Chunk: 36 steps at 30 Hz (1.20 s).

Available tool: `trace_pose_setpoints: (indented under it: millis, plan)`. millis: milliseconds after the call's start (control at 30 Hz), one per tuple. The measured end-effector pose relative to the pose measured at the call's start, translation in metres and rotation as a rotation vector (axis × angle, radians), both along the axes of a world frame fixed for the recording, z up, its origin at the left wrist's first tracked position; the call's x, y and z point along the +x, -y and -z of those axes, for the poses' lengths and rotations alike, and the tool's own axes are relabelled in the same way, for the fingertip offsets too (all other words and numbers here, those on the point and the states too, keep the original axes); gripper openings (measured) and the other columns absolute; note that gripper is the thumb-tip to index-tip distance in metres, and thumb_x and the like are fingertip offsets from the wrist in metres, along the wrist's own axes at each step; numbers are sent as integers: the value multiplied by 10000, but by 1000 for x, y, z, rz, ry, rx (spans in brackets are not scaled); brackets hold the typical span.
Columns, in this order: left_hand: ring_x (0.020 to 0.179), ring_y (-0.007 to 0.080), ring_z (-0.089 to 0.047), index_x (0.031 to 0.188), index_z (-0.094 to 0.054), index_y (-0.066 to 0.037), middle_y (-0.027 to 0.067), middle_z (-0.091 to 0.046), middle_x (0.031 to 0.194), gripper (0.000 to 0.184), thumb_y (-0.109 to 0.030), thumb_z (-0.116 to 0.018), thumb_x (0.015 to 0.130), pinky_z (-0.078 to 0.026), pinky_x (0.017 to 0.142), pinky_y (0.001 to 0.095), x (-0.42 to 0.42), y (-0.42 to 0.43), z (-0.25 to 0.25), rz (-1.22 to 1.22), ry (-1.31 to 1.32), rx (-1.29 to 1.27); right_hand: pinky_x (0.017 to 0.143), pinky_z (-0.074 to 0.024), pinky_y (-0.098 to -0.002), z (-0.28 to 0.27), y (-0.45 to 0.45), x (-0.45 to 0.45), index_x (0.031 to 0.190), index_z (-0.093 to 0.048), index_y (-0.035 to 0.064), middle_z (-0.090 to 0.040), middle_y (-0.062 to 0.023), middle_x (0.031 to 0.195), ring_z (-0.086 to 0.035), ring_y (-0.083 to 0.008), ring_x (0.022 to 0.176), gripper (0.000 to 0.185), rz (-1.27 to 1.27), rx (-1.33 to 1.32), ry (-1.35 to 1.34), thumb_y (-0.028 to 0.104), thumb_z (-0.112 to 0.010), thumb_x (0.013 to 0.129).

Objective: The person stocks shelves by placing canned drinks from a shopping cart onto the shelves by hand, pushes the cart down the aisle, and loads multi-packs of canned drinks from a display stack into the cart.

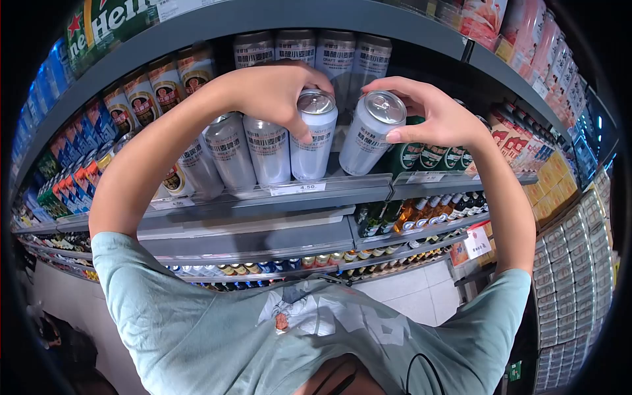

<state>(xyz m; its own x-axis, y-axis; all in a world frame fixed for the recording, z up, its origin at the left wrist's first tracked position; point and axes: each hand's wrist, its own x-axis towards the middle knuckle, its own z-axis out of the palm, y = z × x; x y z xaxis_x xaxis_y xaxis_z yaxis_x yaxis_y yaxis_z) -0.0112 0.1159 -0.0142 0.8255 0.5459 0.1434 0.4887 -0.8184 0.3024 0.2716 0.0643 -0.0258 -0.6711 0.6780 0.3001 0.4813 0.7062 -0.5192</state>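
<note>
My left hand [289,95] curls round the upper part of a white beer can [313,150], which stands upright at the shelf's front edge. Its thumb lies across the can's near side. In my right hand [428,113] is a second white beer can [363,146], tilted a little, gripped near the top between thumb and fingers. Its base is at the shelf edge; whether it touches the shelf I cannot tell. More cans of the same kind [268,158] stand directly left of the left-hand can. Several matching cans [334,56] are stacked behind my hands.
A price tag [298,189] runs along the shelf lip. Green cans [432,156] stand right of the right-hand can. Brown-and-white cans [164,85] line the left. An upper shelf edge [289,14] curves overhead. Bottles [428,214] fill a lower shelf. Stacked cases [573,276] rise at right.
</note>
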Motion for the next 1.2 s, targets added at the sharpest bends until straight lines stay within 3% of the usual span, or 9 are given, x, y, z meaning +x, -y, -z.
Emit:
trace_pose_setpoints:
  millis: [100,367,633,667,900,1000,1133,1200]
  plan:
    - [1069,281,-632,1254,-557,79,221,-633,1201,752,-169,-847,606,-482,942,339,-2,-14,12,27,-22,-15,1063,-435,-395,-5,-17,-6,1390,-470,10,-565,-129,1330,-550,-212,1226,760,16,-102,72,236,-832,762]
    - [956,276,-660,1208,-593,72,203,-677,1063,704,-231,-852,627,-508,852,340,-3,-17,13,8,-66,-44,1044,-418,-333,5,-69,-15,1390,-429,18,-547,-119,1322,-538,-190,1193,757,-45,-398,109,158,-824,759]
    - [980,283,-661,1232,-586,64,208,-675,1090,714,-259,-847,651,-510,869,341,-5,-30,24,3,-8,-66,1091,-375,-366,8,-85,-14,1352,-469,13,-552,-116,1300,-518,-223,1235,698,-123,-512,36,178,-805,762]
    - [1008,285,-658,1245,-580,65,217,-668,1117,723,-266,-842,658,-506,889,341,-5,-31,25,-1,-13,-66,1095,-336,-360,6,-84,-17,1376,-430,-8,-510,-143,1340,-483,-223,1254,801,-93,-510,70,274,-816,734]
    - [1042,285,-648,1290,-549,59,216,-661,1146,739,-267,-820,685,-495,918,348,-8,-30,34,26,19,-45,1109,-318,-363,6,-82,-18,1382,-424,-12,-494,-145,1338,-460,-239,1279,798,-102,-481,117,296,-794,746]
    - [1051,298,-647,1316,-536,39,218,-657,1160,738,-287,-803,710,-494,922,356,-13,-19,43,-86,54,75,1117,-335,-377,9,-82,-16,1376,-446,19,-505,-132,1354,-466,-237,1295,700,-138,-430,118,245,-768,797]
    - [1088,326,-629,1316,-546,6,223,-636,1198,701,-327,-789,750,-489,935,387,-18,4,49,-185,105,201,1121,-330,-377,7,-74,-20,1399,-431,16,-501,-153,1373,-455,-252,1313,715,-115,-329,166,333,-736,836]
    - [1071,338,-610,1245,-582,-16,182,-638,1150,562,-323,-751,805,-474,942,401,-22,22,55,-218,211,471,1124,-327,-377,10,-70,-20,1408,-425,15,-497,-161,1382,-450,-259,1322,727,-113,-293,180,359,-728,845]
